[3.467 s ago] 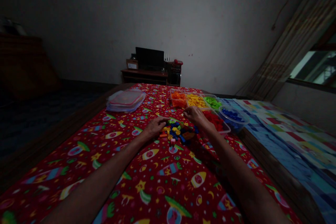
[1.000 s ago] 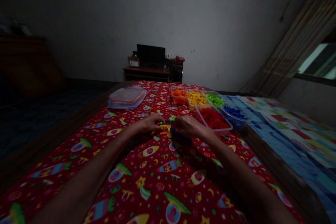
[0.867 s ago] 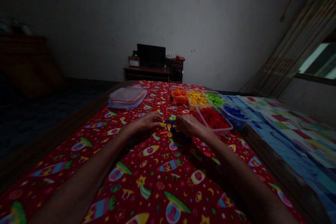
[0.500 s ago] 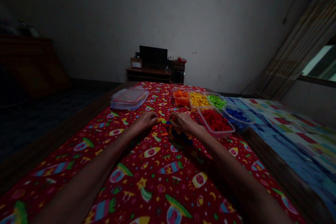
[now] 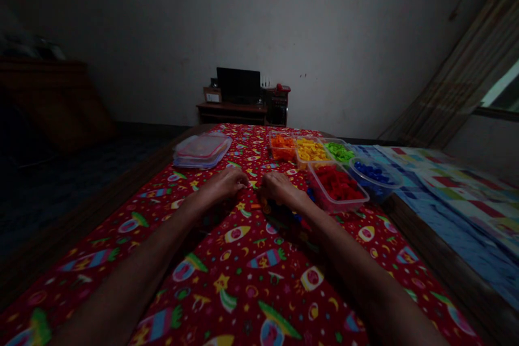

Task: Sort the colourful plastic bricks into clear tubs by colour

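Moved from the red tub's edge (image 5: pixel 319 189), right hand (image 5: pixel 280 187) faces left hand (image 5: pixel 230 181) across open cloth (image 5: pixel 248 243), both grips unclear.

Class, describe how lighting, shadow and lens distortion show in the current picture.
Head view: dim overall, with the wooden cabinet at left sunk in gloom; head view: a dark shadow beneath the right hand hides detail in the toy pieces; head view: the curtain slants strongly, probably partly wide-angle stretch.

Cloth (image 5: pixel 243 248) under right hand (image 5: pixel 280 187) — red, multicoloured rocket-and-star print. Beyond that hand: orange pieces (image 5: pixel 283 143), yellow pieces (image 5: pixel 311 150), green pieces (image 5: pixel 339 152); to its right — red pieces (image 5: pixel 338 183), blue pieces (image 5: pixel 371 172).
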Demonstrator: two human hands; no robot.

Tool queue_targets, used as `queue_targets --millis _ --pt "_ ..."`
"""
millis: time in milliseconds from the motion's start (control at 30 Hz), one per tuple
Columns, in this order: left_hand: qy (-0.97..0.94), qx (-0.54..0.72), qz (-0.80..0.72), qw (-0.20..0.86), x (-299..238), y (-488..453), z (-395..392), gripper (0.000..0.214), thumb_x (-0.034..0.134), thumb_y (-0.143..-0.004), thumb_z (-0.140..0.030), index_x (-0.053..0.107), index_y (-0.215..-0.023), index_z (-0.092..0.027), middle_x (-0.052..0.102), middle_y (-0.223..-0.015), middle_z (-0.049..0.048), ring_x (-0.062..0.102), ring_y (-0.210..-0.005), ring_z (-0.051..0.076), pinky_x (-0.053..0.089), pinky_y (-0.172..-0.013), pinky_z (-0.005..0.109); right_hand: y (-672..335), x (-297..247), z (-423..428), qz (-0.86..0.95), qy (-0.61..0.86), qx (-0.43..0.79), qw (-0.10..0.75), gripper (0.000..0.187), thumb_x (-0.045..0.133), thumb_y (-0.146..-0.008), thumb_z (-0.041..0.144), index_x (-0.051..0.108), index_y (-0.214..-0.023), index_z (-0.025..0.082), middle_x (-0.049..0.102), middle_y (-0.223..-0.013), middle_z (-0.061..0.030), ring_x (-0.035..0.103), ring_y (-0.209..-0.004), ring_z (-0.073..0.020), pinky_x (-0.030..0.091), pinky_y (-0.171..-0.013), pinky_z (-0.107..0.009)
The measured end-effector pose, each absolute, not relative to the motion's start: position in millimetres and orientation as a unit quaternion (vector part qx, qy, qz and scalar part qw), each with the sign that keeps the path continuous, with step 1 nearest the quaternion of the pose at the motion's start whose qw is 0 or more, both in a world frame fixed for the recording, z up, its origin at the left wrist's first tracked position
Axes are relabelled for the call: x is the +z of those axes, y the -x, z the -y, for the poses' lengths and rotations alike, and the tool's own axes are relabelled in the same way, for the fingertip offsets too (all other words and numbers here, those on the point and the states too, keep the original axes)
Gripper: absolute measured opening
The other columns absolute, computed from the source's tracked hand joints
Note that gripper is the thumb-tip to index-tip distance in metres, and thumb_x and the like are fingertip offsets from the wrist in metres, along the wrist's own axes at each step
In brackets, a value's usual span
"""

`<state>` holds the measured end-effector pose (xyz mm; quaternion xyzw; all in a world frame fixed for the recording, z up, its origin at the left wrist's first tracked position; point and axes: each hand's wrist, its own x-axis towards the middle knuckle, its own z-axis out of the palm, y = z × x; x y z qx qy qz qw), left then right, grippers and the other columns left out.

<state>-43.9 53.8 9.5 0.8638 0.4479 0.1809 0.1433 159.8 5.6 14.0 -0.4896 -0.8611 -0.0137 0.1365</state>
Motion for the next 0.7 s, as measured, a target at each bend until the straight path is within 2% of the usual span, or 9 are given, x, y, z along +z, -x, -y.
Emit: queue_targets --millis 133,233,333,433,567,700 --pt "-0.858 0.186 -0.465 0.113 -2.9 42.5 -51.6 0.018 0.058 -0.074 -0.029 0.074 -0.08 -0.022 0.069 -0.078 0.0049 0.06 -0.076 0.019 0.044 -0.068 0.024 -169.5 25.5 -14.9 0.847 0.509 0.05 0.149 0.018 0.055 -0.087 0.025 0.065 -0.082 0.01 0.06 -0.073 -0.0034 0.046 -0.064 -0.0101 0.029 -0.057 -0.021" --pt "-0.858 0.206 -0.463 0.085 -14.4 40.3 -50.6 0.017 0.059 -0.076 -0.031 0.072 -0.083 -0.022 0.067 -0.086 0.0059 0.06 -0.08 0.02 0.044 -0.07 0.026 -172.9 29.8 -20.0 0.844 0.503 0.107 0.151 0.022 0.054 -0.085 0.025 0.063 -0.073 0.01 0.053 -0.061 0.0014 0.038 -0.055 -0.007 0.022 -0.051 -0.021" --pt "-0.862 0.217 -0.451 0.073 -19.1 38.1 -49.0 0.017 0.059 -0.078 -0.033 0.07 -0.082 -0.02 0.066 -0.086 0.0064 0.06 -0.08 0.02 0.043 -0.071 0.027 -172.6 28.4 -19.8 0.852 0.481 0.122 0.165 0.015 0.057 -0.082 0.022 0.065 -0.083 0.01 0.059 -0.07 -0.0006 0.046 -0.061 -0.0082 0.027 -0.053 -0.019" --pt "-0.854 0.206 -0.474 0.07 -12.0 37.3 -47.7 0.022 0.055 -0.081 -0.035 0.07 -0.079 -0.019 0.066 -0.077 0.0057 0.06 -0.074 0.02 0.042 -0.066 0.027 -168.5 26.9 -13.8 0.864 0.468 0.079 0.171 0.019 0.057 -0.082 0.017 0.064 -0.099 0.011 0.065 -0.085 -0.006 0.054 -0.073 -0.0118 0.032 -0.061 -0.02" --pt "-0.852 0.188 -0.482 0.076 6.9 38.0 -45.8 0.023 0.054 -0.079 -0.033 0.071 -0.076 -0.018 0.068 -0.07 0.0052 0.06 -0.066 0.019 0.04 -0.062 0.027 -159.0 29.4 -1.4 0.885 0.452 0.041 0.102 0.018 0.052 -0.085 0.016 0.065 -0.097 0.013 0.067 -0.086 -0.0083 0.058 -0.076 -0.0143 0.034 -0.061 -0.022" --pt "-0.852 0.186 -0.484 0.075 16.5 37.8 -43.6 0.023 0.054 -0.076 -0.031 0.071 -0.076 -0.017 0.07 -0.072 0.0053 0.059 -0.066 0.019 0.04 -0.061 0.026 -147.9 30.1 9.8 0.895 0.445 -0.003 0.039 0.022 0.055 -0.089 0.027 0.064 -0.102 0.012 0.068 -0.098 -0.0121 0.061 -0.088 -0.0183 0.04 -0.069 -0.024"
